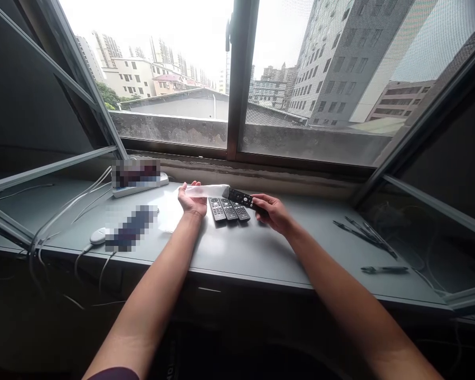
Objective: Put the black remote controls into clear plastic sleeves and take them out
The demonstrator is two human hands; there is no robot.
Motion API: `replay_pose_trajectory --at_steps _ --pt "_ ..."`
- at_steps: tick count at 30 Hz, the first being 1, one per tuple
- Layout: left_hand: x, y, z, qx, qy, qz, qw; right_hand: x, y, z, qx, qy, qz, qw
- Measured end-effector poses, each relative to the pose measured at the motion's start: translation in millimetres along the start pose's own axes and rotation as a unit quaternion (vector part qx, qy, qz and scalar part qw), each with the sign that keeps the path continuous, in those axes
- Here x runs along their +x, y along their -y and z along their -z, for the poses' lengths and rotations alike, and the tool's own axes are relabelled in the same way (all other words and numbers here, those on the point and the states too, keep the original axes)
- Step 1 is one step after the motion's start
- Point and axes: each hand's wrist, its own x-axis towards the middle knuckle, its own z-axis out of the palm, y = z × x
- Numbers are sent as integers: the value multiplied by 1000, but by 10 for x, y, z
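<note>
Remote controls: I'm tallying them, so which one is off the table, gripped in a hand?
The remote in the right hand, by the translucent sleeve; the other three remotes lie side by side on the table.

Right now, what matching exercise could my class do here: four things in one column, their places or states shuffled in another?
1. Left hand
2. Right hand
3. Three remotes
4. Slim green item

A. Side by side on the desk
B. Holding a dark remote
C. Near the desk's right end
D. Holding a translucent sleeve

Pairs: 1-D; 2-B; 3-A; 4-C
</note>
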Motion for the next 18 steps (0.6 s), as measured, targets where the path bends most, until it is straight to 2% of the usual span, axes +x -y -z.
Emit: replay_pose_trajectory --at_steps 4,7,12,15,18 --pt "-9 25 -22 37 10 -10 999 -6 5 -16 10 24 -12 1000" --pt "-52 79 -44 95 54 -7 994 -8 10 -36 27 21 -14 999" --pt "-162 219 -60 171 162 62 970 -8 9 -64 44 27 -16 999" --pt "-208 289 -64 190 203 110 954 -11 0 -90 47 23 -18 998" --pt "-225 319 -83 193 230 124 946 -17 -10 -112 52 27 -17 998"
